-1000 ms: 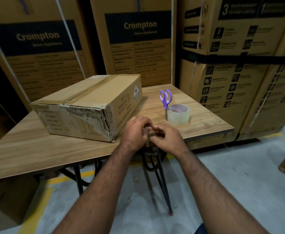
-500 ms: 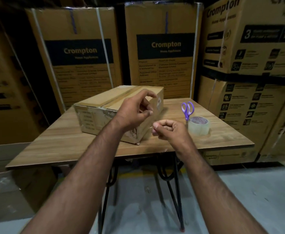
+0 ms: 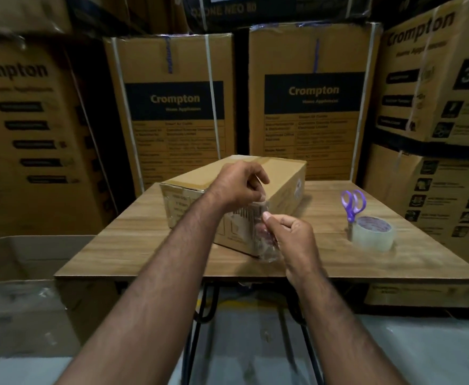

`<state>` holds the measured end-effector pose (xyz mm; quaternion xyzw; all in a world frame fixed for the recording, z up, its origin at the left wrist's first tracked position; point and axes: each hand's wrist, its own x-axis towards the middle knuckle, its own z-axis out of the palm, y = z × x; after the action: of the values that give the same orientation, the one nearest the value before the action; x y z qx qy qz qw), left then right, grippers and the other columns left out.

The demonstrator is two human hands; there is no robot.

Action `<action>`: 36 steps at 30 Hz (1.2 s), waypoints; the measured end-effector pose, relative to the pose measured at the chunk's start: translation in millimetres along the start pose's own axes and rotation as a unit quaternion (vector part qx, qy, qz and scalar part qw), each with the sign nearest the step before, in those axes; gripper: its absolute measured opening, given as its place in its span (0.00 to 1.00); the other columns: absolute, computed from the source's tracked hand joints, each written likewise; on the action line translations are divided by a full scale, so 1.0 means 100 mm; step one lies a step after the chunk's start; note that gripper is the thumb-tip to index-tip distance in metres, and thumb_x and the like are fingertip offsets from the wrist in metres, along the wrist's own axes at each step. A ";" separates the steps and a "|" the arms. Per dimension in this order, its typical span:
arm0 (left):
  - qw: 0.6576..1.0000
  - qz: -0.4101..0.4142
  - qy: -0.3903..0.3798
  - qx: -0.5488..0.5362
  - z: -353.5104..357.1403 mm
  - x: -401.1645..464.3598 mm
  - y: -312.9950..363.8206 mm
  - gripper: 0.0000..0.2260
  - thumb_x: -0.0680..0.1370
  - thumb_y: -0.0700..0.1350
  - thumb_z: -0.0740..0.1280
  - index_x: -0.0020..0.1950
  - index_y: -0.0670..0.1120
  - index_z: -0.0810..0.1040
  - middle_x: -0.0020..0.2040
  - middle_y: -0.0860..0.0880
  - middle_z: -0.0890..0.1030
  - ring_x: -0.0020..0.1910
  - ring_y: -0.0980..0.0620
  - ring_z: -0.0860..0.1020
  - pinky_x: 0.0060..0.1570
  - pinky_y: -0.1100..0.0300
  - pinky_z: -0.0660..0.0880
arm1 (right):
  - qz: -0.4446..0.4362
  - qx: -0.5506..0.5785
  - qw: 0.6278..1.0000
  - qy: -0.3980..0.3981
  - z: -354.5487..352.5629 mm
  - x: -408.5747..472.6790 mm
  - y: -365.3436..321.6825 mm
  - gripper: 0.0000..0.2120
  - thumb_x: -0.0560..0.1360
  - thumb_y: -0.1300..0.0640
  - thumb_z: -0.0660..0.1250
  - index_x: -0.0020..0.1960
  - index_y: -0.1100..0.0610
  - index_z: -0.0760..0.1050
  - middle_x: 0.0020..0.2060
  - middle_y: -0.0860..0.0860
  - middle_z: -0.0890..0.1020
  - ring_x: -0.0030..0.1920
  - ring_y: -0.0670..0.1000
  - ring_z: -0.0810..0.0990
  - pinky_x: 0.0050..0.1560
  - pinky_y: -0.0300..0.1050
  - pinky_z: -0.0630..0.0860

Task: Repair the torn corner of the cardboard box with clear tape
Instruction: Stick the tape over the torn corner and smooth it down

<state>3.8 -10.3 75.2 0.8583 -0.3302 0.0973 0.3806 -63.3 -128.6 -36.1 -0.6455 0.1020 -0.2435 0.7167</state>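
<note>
Now my left hand (image 3: 238,187) and right hand (image 3: 288,240), both pinched on the clear tape strip (image 3: 266,234), have carried it up against the cardboard box (image 3: 280,184)'s torn corner (image 3: 251,218); roll (image 3: 373,236) sits at three o'clock.

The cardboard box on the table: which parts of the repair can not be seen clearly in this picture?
Head view only:
- The torn corner of the cardboard box is hidden behind the left hand and right hand.
- The strip of clear tape is transparent; its edges, and whether it touches the box, cannot be told.
- The blades of the scissors are hidden behind the tape roll.
- The small print on the box is blurred.
</note>
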 end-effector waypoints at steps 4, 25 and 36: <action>1.000 -0.022 0.010 -0.003 0.02 0.11 -0.10 0.19 0.70 0.36 0.79 0.57 0.49 0.82 0.43 0.52 0.86 0.42 0.57 0.85 0.47 0.56 0.85 | 0.007 0.010 1.000 0.011 0.09 0.01 0.00 0.09 0.78 0.52 0.72 0.51 0.57 0.86 0.40 0.51 0.89 0.44 0.52 0.89 0.50 0.52 0.85; 0.999 0.030 0.002 -0.031 0.09 0.24 -0.36 0.17 0.69 0.37 0.80 0.55 0.46 0.83 0.45 0.51 0.86 0.42 0.57 0.85 0.44 0.58 0.85 | 0.012 0.036 0.998 0.058 0.17 0.06 0.06 0.09 0.77 0.52 0.74 0.53 0.57 0.85 0.40 0.50 0.89 0.41 0.45 0.87 0.44 0.40 0.80; 0.996 0.079 0.019 -0.022 0.15 0.23 -0.45 0.15 0.70 0.40 0.81 0.55 0.47 0.84 0.46 0.52 0.86 0.45 0.60 0.84 0.45 0.65 0.83 | 0.011 0.036 0.997 0.072 0.17 0.07 0.07 0.08 0.78 0.53 0.73 0.51 0.58 0.85 0.39 0.52 0.89 0.43 0.49 0.88 0.42 0.40 0.82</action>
<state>48.8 -10.5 47.7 0.8189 -0.3921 0.1361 0.3963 -48.0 -117.0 -39.1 -0.5990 0.1518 -0.2848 0.7328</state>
